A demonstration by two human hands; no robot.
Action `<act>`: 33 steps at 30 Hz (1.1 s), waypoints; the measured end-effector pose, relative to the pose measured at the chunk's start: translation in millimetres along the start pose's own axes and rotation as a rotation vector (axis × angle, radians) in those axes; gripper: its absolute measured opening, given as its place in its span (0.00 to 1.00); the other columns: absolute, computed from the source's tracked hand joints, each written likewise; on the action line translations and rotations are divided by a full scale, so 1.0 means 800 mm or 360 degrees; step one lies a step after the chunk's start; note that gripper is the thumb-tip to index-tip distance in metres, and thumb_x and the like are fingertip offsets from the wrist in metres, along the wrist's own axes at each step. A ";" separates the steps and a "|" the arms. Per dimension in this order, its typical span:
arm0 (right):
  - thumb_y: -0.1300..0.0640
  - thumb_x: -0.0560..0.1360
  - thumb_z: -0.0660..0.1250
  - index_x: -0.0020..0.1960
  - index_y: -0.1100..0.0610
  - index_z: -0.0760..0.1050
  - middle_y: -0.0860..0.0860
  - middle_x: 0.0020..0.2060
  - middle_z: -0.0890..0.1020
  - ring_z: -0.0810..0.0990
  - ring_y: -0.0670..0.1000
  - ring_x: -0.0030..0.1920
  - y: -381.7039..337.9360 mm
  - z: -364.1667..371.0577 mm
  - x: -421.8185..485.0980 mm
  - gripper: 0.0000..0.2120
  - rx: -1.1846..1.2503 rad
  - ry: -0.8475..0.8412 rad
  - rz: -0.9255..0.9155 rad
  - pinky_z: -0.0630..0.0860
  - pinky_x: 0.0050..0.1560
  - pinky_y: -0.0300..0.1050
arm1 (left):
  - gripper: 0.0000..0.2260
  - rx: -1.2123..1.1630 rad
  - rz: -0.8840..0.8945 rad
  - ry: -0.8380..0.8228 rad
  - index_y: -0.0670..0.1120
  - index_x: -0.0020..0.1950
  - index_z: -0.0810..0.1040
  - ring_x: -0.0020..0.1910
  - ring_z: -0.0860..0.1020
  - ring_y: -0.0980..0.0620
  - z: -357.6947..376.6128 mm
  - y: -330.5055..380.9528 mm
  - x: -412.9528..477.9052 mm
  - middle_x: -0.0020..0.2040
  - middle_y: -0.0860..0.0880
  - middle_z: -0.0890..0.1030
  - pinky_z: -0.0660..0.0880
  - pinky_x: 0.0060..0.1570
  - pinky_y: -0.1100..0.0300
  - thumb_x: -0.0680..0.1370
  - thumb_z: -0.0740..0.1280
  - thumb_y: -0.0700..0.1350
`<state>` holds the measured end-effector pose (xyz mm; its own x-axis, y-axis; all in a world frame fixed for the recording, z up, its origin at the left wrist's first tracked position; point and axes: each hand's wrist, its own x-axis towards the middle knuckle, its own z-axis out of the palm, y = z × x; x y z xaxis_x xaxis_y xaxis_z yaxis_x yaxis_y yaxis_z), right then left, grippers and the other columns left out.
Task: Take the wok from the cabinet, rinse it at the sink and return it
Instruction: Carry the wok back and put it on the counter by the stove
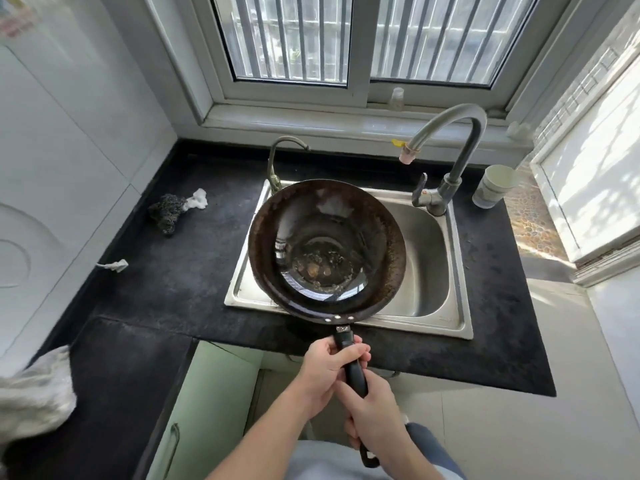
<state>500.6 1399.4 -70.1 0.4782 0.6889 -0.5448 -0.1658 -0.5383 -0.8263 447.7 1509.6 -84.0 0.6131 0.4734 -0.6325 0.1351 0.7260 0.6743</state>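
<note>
A dark round wok (325, 251) with a rusty rim and some residue at its bottom hangs over the left part of the steel sink (429, 258). Its long black handle (355, 370) points toward me. My left hand (322, 372) grips the handle near the wok. Behind it, my right hand (374, 414) grips the handle's rear part. The tall curved tap (450, 147) stands at the sink's back right, its spout to the right of the wok, with no water visible. A green cabinet door (207, 403) stands open below the counter.
A smaller thin tap (277, 161) rises at the sink's back left. On the black counter (180, 271) lie a steel-wool scourer (168, 211) with white paper and a paper scrap (114, 265). A white cup (495, 185) stands right of the tap. A grey cloth (34, 396) lies at the left edge.
</note>
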 end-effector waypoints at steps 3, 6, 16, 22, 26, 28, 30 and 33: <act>0.55 0.76 0.70 0.38 0.58 0.75 0.50 0.21 0.75 0.72 0.49 0.19 -0.004 -0.033 -0.009 0.11 -0.0150 -0.0096 -0.0077 0.69 0.23 0.41 | 0.14 -0.0113 0.0063 0.0067 0.30 0.59 0.76 0.41 0.82 0.48 0.027 -0.009 -0.012 0.42 0.41 0.83 0.80 0.51 0.54 0.76 0.71 0.34; 0.53 0.77 0.70 0.37 0.56 0.75 0.49 0.20 0.76 0.74 0.46 0.20 -0.006 -0.077 -0.018 0.12 -0.0321 -0.0233 -0.0198 0.69 0.24 0.39 | 0.14 -0.0248 0.0148 0.0153 0.32 0.57 0.77 0.42 0.82 0.48 0.062 -0.024 -0.027 0.42 0.41 0.83 0.79 0.54 0.51 0.73 0.73 0.35; 0.51 0.79 0.66 0.37 0.53 0.74 0.49 0.24 0.77 0.73 0.48 0.24 0.019 -0.154 -0.059 0.13 -0.0495 -0.0772 -0.0328 0.69 0.29 0.44 | 0.06 -0.0758 0.0509 0.0555 0.34 0.54 0.75 0.39 0.81 0.47 0.138 -0.091 -0.104 0.40 0.41 0.81 0.81 0.46 0.58 0.77 0.66 0.31; 0.52 0.80 0.64 0.38 0.57 0.71 0.52 0.25 0.75 0.70 0.50 0.21 0.022 -0.132 -0.101 0.14 -0.0543 -0.1178 -0.0364 0.65 0.22 0.40 | 0.05 -0.0835 0.0740 0.0855 0.35 0.52 0.76 0.38 0.81 0.48 0.132 -0.124 -0.173 0.41 0.41 0.81 0.80 0.44 0.59 0.77 0.68 0.31; 0.52 0.80 0.64 0.40 0.61 0.71 0.53 0.26 0.75 0.69 0.51 0.20 0.031 -0.109 -0.136 0.15 -0.0640 -0.1433 -0.0376 0.64 0.21 0.40 | 0.11 -0.0948 0.0886 0.1037 0.35 0.52 0.76 0.39 0.80 0.47 0.118 -0.158 -0.224 0.41 0.41 0.81 0.79 0.46 0.57 0.72 0.70 0.36; 0.53 0.80 0.64 0.41 0.64 0.70 0.53 0.25 0.74 0.68 0.51 0.20 0.040 -0.096 -0.155 0.16 -0.0706 -0.1544 -0.0376 0.64 0.21 0.39 | 0.12 -0.1037 0.0947 0.1119 0.35 0.53 0.76 0.39 0.80 0.47 0.111 -0.180 -0.250 0.42 0.40 0.81 0.78 0.46 0.57 0.71 0.70 0.36; 0.54 0.80 0.64 0.40 0.63 0.70 0.53 0.24 0.73 0.68 0.51 0.19 0.051 -0.083 -0.179 0.15 -0.0786 -0.1655 -0.0395 0.64 0.21 0.39 | 0.13 -0.1129 0.0992 0.1204 0.34 0.53 0.76 0.38 0.80 0.48 0.105 -0.206 -0.277 0.41 0.40 0.81 0.79 0.44 0.58 0.70 0.71 0.36; 0.54 0.80 0.63 0.39 0.59 0.71 0.52 0.24 0.74 0.69 0.51 0.19 0.071 -0.060 -0.220 0.14 -0.0932 -0.1821 -0.0436 0.64 0.21 0.39 | 0.13 -0.1272 0.1072 0.1311 0.34 0.53 0.76 0.38 0.80 0.48 0.095 -0.249 -0.322 0.41 0.40 0.81 0.79 0.42 0.58 0.70 0.71 0.35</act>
<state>448.6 1224.0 -14.2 -0.6086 0.6721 -0.4219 0.3537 -0.2462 -0.9024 321.7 1205.4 -26.2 -0.3059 0.8095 -0.5012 -0.6716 0.1897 0.7163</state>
